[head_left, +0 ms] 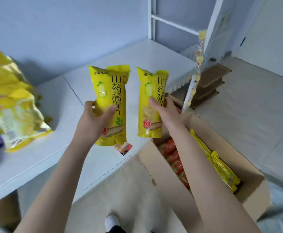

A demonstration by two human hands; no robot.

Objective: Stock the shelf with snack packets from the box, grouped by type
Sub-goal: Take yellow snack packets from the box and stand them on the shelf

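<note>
Fingers point(111, 109) of left hand point(90, 121) and right hand point(167, 113) each grasp one yellow packet point(110, 84)

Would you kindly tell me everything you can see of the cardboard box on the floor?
The cardboard box is plain brown, with its top flaps folded open. It stands upright on the pale floor beside the low white shelf; whether they touch is unclear. Inside, red packets line its left side and yellow packets stand on edge along its right wall. The person's right forearm reaches over it.
</note>
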